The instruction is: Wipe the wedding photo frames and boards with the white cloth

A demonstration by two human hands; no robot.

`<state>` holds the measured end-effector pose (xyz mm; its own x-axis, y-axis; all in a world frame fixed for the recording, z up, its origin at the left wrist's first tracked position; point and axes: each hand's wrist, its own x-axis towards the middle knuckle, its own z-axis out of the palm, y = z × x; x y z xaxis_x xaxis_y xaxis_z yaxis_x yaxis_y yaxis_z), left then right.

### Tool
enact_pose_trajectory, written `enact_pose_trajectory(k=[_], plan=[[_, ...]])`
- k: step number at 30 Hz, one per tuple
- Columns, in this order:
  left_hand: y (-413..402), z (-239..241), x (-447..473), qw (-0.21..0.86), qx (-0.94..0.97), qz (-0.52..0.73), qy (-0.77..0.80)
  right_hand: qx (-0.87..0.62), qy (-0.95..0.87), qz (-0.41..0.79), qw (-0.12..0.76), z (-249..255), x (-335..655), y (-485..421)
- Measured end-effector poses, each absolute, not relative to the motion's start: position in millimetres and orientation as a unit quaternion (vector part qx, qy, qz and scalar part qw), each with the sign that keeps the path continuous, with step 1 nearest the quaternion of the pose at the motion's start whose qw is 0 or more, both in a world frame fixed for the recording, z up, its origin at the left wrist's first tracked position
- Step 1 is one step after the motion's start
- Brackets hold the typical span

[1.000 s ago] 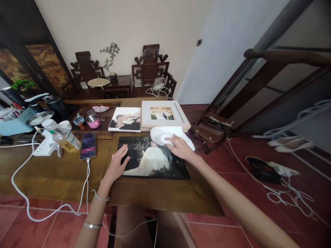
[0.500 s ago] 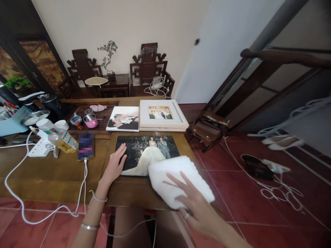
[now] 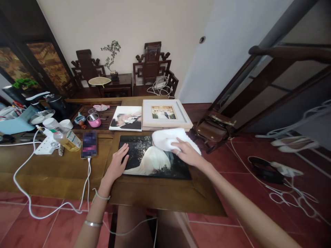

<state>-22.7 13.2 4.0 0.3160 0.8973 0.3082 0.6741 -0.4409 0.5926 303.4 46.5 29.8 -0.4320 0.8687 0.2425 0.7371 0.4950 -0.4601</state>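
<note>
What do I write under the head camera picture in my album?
Right hand holds a white cloth on a dark photo; left hand rests on its edge.

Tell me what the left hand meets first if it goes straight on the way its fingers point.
Beyond the dark photo panel already under its fingers, the left hand would probably meet the white-edged print first, along its near edge; height is hard to judge from this view.

Soft, diffuse indoor light, rather dim; source out of sight. Back wall (image 3: 165, 20) palest; far right sinks into gloom. Dull sheen along the brown tabletop (image 3: 59, 172). White cloth (image 3: 169, 136) bright, little texture. Wide-angle stretch, smeared edges. Mosaic blocks over phone (image 3: 89, 146) and part of white-edged print (image 3: 126, 119).
</note>
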Motion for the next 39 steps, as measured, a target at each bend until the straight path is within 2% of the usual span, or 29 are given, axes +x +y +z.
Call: enact_pose_trajectory(k=[7, 17, 21, 27, 34, 39], plan=[[13.8, 4.2, -22.4, 0.180, 0.785, 0.329, 0.492, -0.510, -0.806, 0.147, 0.262, 18.6, 311.3, 65.2], [15.2, 1.7, -22.4, 0.172, 0.787, 0.341, 0.485, -0.440, -0.855, 0.118, 0.247, 17.1, 305.0, -82.0], [15.3, 2.7, -23.4, 0.171, 0.793, 0.328, 0.485, -0.373, -0.884, 0.122, 0.253, 28.4, 302.2, -105.0], [14.5, 5.1, -23.0, 0.171, 0.794, 0.323, 0.486, -0.430, -0.861, 0.153, 0.225, 30.0, 309.2, -49.0], [13.2, 5.5, -22.3, 0.184, 0.788, 0.316, 0.496, -0.476, -0.831, 0.151, 0.247, 27.6, 303.3, 52.5], [13.4, 3.7, -22.2, 0.192, 0.781, 0.328, 0.496, -0.494, -0.819, 0.131, 0.261, 21.1, 296.4, 64.0]])
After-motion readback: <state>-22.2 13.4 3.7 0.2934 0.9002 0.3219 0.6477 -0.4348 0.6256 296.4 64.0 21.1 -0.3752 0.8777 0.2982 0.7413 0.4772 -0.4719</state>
